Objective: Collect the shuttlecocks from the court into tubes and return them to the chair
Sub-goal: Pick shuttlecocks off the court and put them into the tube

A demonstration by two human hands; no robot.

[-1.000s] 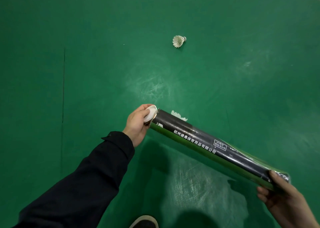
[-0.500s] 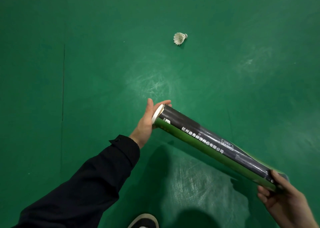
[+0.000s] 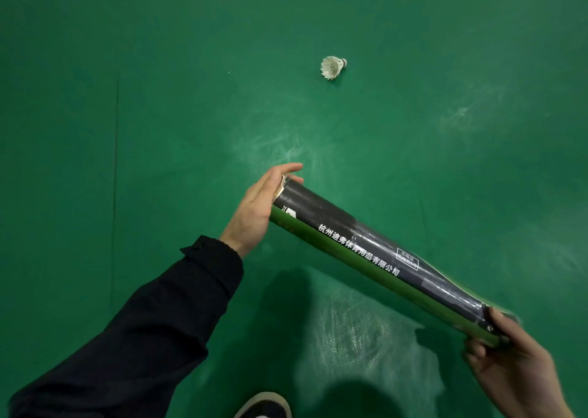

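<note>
A long black and green shuttlecock tube (image 3: 366, 245) slants from the centre down to the lower right, held above the green court. My left hand (image 3: 254, 207) lies flat against its upper-left end, fingers straight, palm pressing on the end. My right hand (image 3: 506, 357) grips the tube's lower-right end, fingers curled round it. One white feather shuttlecock (image 3: 332, 67) lies on its side on the floor, well beyond the tube's upper end. What is inside the tube is hidden.
Green court floor (image 3: 159, 115) fills the view, with scuffed pale patches near the middle. A thin seam (image 3: 115, 179) runs down the left side. The toe of a dark shoe (image 3: 264, 406) shows at the bottom edge.
My left hand went from pinching a white cap at the tube's end to pressing its flat palm over that end. A shuttlecock seen just behind the tube a second ago is out of sight.
</note>
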